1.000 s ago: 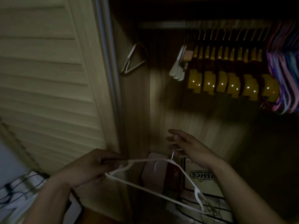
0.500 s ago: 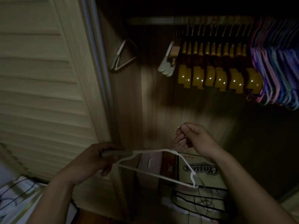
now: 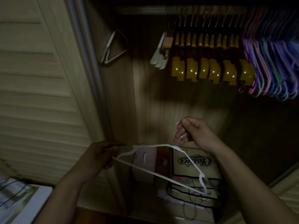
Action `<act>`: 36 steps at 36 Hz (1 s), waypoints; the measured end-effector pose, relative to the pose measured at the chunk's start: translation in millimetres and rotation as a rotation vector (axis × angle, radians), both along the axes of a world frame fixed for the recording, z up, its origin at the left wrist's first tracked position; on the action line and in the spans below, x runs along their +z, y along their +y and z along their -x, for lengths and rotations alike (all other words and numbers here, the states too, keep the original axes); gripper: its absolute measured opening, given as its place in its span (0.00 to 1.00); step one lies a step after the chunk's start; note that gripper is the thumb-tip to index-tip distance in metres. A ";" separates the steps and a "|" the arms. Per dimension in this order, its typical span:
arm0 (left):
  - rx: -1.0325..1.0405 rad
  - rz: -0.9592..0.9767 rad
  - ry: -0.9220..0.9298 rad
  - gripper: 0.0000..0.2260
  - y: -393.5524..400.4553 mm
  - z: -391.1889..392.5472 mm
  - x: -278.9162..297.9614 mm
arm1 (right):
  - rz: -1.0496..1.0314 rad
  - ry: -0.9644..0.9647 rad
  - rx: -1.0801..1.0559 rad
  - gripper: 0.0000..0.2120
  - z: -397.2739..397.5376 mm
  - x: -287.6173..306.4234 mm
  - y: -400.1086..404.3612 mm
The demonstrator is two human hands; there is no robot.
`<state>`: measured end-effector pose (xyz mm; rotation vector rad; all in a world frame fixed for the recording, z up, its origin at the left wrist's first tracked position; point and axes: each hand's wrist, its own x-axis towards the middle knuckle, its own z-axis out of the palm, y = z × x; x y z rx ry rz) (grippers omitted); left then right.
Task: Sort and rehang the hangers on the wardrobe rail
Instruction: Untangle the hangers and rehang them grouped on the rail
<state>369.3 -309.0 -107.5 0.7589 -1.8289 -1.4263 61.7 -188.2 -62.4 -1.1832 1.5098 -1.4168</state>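
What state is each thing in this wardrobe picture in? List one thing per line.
White hanger: off the rail, held tilted between both hands.
Right hand: pinches the hanger's metal hook.
Left hand: holds the hanger's left end.
Rail: partly filled; left stretch bare.
Yellow hangers: hung, grouped together.
Coloured hangers: hung, bunched at the right.
Louvred door: open.

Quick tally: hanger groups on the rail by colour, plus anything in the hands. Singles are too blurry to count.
Cream group: 1
Yellow group: 1
Pastel group: 1
White hanger, held by left hand and right hand: 1
Total: 4
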 end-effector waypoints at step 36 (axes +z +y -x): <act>0.148 -0.324 0.249 0.11 -10.7 18.5 -36.1 | -0.364 0.257 0.153 0.11 78.0 -33.2 66.9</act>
